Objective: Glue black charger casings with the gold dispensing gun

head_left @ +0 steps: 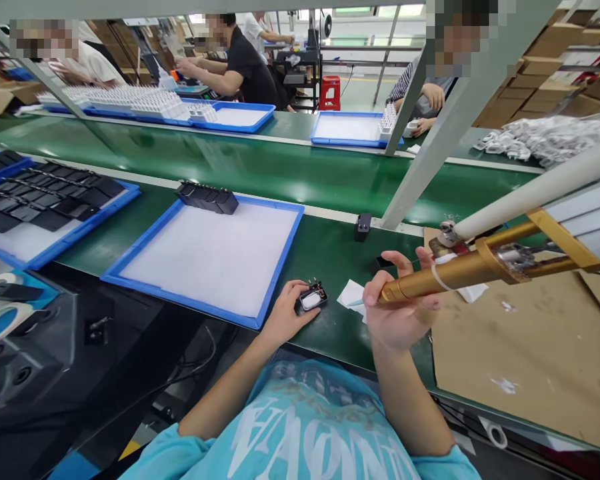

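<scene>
My left hand (286,319) is closed around the edges of a small open black plastic housing (321,295), which rests on the green bench. White material and some small wired parts show inside it. My right hand (396,327) grips a gold dispensing gun (445,279) that comes in from the upper right. Its thin blue nozzle (356,303) points left, over a piece of white paper (351,292), a short way from the housing. Behind my right hand lies a black part (384,263), partly hidden by the fingers.
A blue tray (283,267) with a white liner holds a row of black housings (209,197). Another tray (55,243) at left is full of black parts. A black block (363,227) stands by a metal post (425,147). Cardboard (510,347) covers the right side. Co-workers sit across the green conveyor (280,173).
</scene>
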Motion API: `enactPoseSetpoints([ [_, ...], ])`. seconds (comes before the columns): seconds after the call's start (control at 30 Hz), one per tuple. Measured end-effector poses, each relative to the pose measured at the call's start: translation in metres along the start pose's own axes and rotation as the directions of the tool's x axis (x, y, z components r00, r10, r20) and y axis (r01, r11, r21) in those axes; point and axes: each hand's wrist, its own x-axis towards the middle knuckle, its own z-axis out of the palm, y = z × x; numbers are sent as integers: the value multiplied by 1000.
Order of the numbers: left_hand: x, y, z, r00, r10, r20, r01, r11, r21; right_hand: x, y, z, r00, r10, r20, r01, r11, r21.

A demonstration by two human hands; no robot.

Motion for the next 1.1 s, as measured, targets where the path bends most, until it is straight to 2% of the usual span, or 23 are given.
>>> enactPoseSetpoints([
  [0.13,-3,7,0,1000,23,17,-22,999,-46,-3,4,16,999,34,22,-34,999,27],
  [0.23,-6,18,-3,1000,23,14,-23,1000,-16,-4,6,22,999,32,23,-32,999,32],
  [0.5,-6,39,-13,998,56,25,-55,998,-22,-2,7,23,1000,21,-18,-22,998,-51],
  [0.63,-6,41,-13,997,65,27,-65,998,-25,-2,7,21,1000,-11,1,11,998,-62],
  [0.87,-4,40,-12,999,17,44,-15,999,-43,-3,6,25,1000,16,-24,-18,996,-86],
  [1.1,2,36,-2,1000,-11,26,11,1000,-17,-3,9,27,1000,10,-20,-12,996,-88],
])
